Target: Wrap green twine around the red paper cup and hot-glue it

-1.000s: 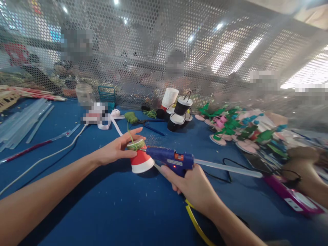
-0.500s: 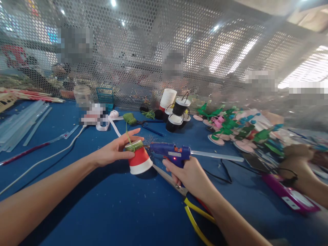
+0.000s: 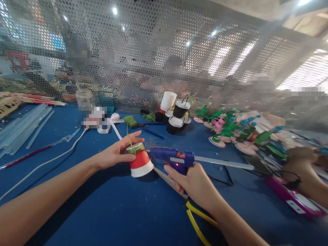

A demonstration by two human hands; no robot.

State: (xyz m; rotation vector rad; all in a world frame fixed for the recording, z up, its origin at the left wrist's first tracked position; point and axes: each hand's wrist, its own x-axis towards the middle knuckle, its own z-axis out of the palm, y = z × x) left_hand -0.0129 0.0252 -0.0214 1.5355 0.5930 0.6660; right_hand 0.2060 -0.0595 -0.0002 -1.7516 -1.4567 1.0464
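A red and white paper cup (image 3: 140,163) stands upside down on the blue table (image 3: 107,212), with green twine (image 3: 133,148) wound round its top. My left hand (image 3: 116,152) holds the cup by that wrapped top, thumb and fingers pressed against it. A strand of twine runs back to a green ball (image 3: 131,121). My right hand (image 3: 193,182) is closed on the grip of a blue glue gun (image 3: 174,158). The gun's nozzle points left and nearly touches the twine. A clear glue stick (image 3: 222,163) juts from the gun's rear.
Scissors with yellow handles (image 3: 194,218) lie under my right wrist. Black and white cups (image 3: 176,114) stand at the back, coloured craft flowers (image 3: 230,131) at the right. Another person's hand (image 3: 304,171) rests by a magenta case (image 3: 292,200). Clear glue sticks (image 3: 23,124) lie far left; mesh screen behind.
The glue gun drew back to the right half a second ago and has come in again, its nozzle once more close to the twine. My left hand kept its hold on the cup.
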